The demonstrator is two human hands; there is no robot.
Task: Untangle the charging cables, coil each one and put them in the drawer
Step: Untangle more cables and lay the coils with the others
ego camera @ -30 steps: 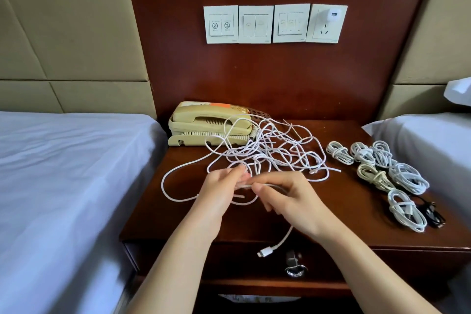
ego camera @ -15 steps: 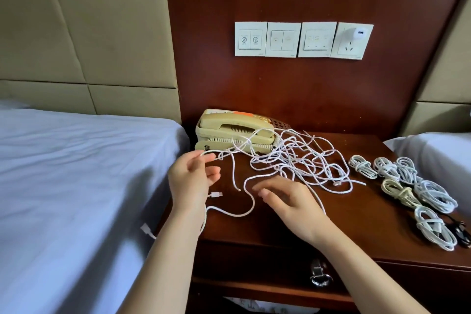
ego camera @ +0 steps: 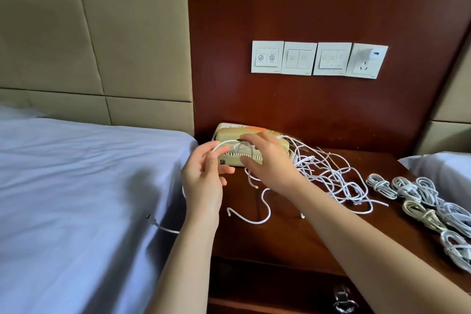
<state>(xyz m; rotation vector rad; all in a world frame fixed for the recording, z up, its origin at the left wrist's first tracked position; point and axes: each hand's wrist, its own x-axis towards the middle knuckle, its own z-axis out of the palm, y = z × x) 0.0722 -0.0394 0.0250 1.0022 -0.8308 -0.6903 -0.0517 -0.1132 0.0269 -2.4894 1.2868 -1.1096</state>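
A tangle of white charging cables [ego camera: 331, 176] lies spread on the dark wooden nightstand [ego camera: 280, 242]. My left hand [ego camera: 204, 183] is raised at the nightstand's left edge and grips one white cable [ego camera: 224, 142], which arches over its fingers toward my right hand [ego camera: 272, 163]. That hand hovers in front of the telephone and pinches the same cable's loops between thumb and fingers. One plug end [ego camera: 153, 220] of this cable hangs down against the bed's side. Several coiled cables [ego camera: 420, 199] lie in a row at the right. The drawer front with its metal handle [ego camera: 344, 301] is below.
A beige telephone [ego camera: 229, 132] stands at the back left of the nightstand, partly behind my hands. A bed with a white sheet [ego camera: 76, 199] borders the left side, another bed [ego camera: 443, 171] the right. Wall switches and a socket with a charger [ego camera: 367, 58] are above.
Both hands rose and moved back toward the telephone, drawing one cable up from the tangle. The right hand went from lying flat on the table to pinching the cable. The view shifted left.
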